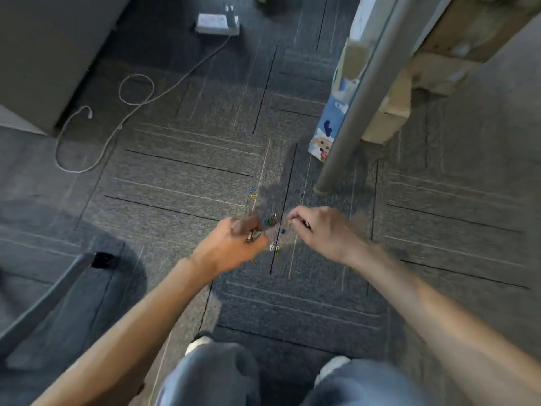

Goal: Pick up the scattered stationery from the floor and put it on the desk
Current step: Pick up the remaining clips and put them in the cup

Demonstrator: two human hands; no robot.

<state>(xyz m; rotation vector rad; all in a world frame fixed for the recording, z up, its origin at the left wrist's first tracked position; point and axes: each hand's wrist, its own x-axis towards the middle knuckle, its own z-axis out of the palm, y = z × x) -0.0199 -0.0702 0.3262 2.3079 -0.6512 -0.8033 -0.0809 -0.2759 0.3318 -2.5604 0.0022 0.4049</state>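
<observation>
Clips: paper clips [273, 222] lie on the floor [175, 177] between both hands, nearest the left.
Hands: left hand [234, 240] grips some clips; right hand [317, 230] is curled, its contents cannot be told.

From where I stand, nothing can be read. The blue paper bag [325, 131] stands on the floor to the right, just beside the grey table leg [349, 118]. It bears a cartoon figure and a small pale mark higher up, but the mark is too blurred to make out. Any lettering on the white box [216, 23] on the far floor is likewise too blurred to read.
</observation>
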